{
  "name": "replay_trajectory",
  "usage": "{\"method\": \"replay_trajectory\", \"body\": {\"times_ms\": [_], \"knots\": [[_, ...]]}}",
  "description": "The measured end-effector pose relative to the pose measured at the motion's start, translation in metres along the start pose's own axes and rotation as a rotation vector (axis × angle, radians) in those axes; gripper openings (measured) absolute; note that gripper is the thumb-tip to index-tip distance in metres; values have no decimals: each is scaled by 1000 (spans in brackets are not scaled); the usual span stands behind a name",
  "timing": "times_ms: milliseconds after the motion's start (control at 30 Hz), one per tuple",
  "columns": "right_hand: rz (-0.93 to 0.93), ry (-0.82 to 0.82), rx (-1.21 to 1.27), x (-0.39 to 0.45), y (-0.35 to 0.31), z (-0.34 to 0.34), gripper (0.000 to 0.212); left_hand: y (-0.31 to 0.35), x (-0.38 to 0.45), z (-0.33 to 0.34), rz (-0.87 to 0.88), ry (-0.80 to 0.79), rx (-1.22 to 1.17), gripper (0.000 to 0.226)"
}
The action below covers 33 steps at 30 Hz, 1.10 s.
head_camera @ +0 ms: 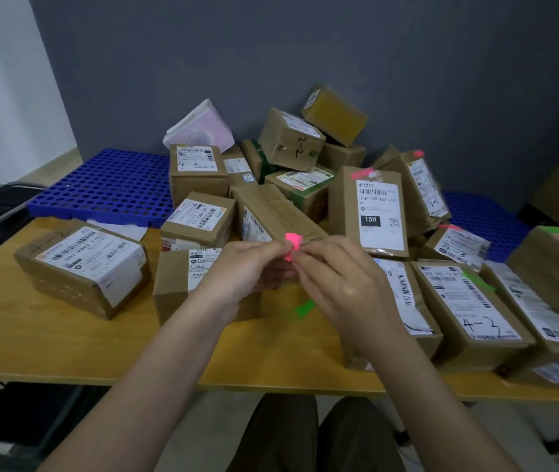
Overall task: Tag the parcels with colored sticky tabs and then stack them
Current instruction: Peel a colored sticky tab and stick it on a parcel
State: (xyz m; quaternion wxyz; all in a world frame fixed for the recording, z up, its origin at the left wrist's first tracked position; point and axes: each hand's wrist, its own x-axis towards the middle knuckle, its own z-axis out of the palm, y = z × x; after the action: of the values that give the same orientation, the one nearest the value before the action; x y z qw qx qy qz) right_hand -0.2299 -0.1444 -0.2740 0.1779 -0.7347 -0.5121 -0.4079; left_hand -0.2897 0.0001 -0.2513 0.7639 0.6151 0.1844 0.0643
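Two bare hands meet above the middle of the desk, and between them sits a small bright pink sticky tab: the left hand pinches its left edge with curled fingertips while the right hand pinches its right side, so the tab stands just above both sets of fingers, clear of any parcel. Directly beneath the hands lies a brown cardboard parcel with a white printed label, partly hidden by the left wrist. A loose green sticky tab lies on the yellow wooden desk just below the right hand. To the left rests a flat brown parcel marked 507 P802; to the right, a brown parcel handwritten 4-3 carries a green tab on its top. Behind the hands stands an upright brown parcel labelled 15H with a pink tab at its upper edge, before a heap of boxes on a blue perforated plastic pallet.
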Motion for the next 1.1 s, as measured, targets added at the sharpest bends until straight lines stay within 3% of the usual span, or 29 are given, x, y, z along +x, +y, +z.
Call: {"method": "replay_trajectory", "body": {"times_ms": [200,367,567,667,867,1100], "knots": [[238,-95,362,8,3,-6,13,-3,-3,-5,49,-55,7,17],[698,-368,826,25,6,-22,5,-5,-4,-17,22,-148,61,22],[845,-594,1157,36,18,-24,25,-6,-7,-24,4,-249,17,31],[919,-655,1205,36,19,-21,26,-6,-8,-25,29,-255,18,32],[986,-746,1277,37,19,-14,8,-9,-5,-30,66,-222,40,30],[901,-535,1127,33,0,-2,9,-15,-6,-35,126,-164,94,23]]}}
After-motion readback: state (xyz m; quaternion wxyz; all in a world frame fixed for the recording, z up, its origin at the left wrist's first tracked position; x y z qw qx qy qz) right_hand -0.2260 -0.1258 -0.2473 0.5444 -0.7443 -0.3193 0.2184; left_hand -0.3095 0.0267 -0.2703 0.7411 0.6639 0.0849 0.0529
